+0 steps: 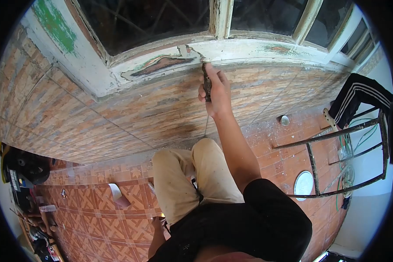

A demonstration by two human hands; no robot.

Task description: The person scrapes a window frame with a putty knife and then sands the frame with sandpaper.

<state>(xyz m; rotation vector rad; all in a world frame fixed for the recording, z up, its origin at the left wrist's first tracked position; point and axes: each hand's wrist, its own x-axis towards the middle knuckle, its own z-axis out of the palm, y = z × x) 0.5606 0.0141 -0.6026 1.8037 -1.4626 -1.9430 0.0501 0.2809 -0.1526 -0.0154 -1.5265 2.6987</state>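
My right hand (pixel 216 89) is closed around a dark, worn scraper-like tool (pixel 207 87), whose upper end meets the lower edge of the white window frame (pixel 244 51). Just left of the tool, the frame's paint is peeled, with bare brownish wood (pixel 161 64) and green traces showing. Below the frame runs a wall of stone-patterned tiles (pixel 153 102). Low beside my left thigh is my left hand (pixel 158 223), partly hidden; its fingers are small and unclear, with something dark and yellow close to them.
A metal frame stand (pixel 313 168) is at the right, near a person's leg in striped black trousers (pixel 358 94). A small tin (pixel 284 120) and a round white lid (pixel 303 185) lie on the tiled floor (pixel 91 203). Assorted items and a wheel (pixel 30 168) are at the left.
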